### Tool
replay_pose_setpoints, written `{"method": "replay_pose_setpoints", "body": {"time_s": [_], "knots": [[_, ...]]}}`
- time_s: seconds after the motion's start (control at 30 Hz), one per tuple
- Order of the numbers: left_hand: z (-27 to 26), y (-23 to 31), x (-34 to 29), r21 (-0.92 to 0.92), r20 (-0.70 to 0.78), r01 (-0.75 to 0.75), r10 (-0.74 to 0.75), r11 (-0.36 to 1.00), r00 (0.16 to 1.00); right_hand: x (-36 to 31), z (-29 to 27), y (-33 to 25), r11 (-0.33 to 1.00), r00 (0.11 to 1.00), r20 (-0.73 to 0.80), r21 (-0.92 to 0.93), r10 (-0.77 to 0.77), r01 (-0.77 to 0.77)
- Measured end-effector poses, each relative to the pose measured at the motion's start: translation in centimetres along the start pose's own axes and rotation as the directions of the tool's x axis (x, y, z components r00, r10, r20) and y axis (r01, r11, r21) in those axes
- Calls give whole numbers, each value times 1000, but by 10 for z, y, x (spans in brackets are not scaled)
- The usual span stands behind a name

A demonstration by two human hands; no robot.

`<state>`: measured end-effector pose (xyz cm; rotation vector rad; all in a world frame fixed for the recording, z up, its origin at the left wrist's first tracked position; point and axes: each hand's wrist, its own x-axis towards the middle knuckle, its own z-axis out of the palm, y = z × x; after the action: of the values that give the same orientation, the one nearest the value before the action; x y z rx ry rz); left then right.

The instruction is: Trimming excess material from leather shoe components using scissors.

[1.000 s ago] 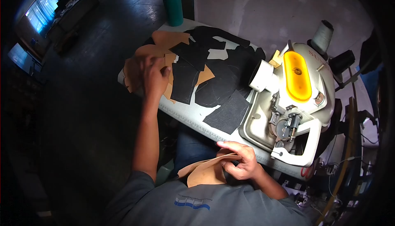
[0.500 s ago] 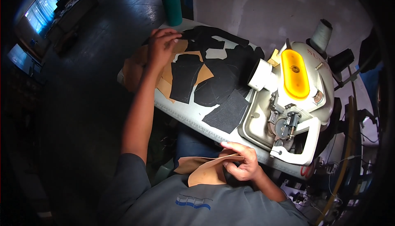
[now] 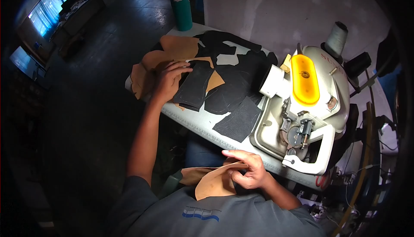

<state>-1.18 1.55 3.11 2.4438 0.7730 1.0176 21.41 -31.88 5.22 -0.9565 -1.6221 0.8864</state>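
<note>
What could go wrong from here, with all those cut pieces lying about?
The tan material in the right hand hangs beyond the table's near edge, so it might drop if the grip loosens.

The left hand is at a black piece overlapping others; moving it could drag neighbours.

The green bottle stands near the far edge and could get knocked off.

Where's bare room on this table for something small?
Bare strips of white tabletop show along the near edge below flat black leather pieces, and beside the teal cylindrical bottle. It's crowded between, from flat tan leather pieces to the cream metal machine.
</note>
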Motion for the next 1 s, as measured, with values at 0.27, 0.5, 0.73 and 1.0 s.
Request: {"method": "replay_pose_setpoints", "body": {"time_s": [0.27, 0.5, 0.73, 1.0], "knots": [[8, 28, 35, 326, 349, 50, -169, 944, 922, 16, 5, 9, 999, 996, -80, 42, 29, -26], [4, 25, 37, 339, 447, 61, -218, 939, 868, 25, 16, 13, 931, 950, -188, 317, 247, -179], [-50, -22, -3, 266, -227, 109, -48, 958, 973, 57, 19, 41, 947, 817, -537, 321, 211, -33], [-84, 66, -95, -613, -471, 451, -758, 649, 450, 151, 32, 77, 732, 570, -710, 631, 413, 256]]}}
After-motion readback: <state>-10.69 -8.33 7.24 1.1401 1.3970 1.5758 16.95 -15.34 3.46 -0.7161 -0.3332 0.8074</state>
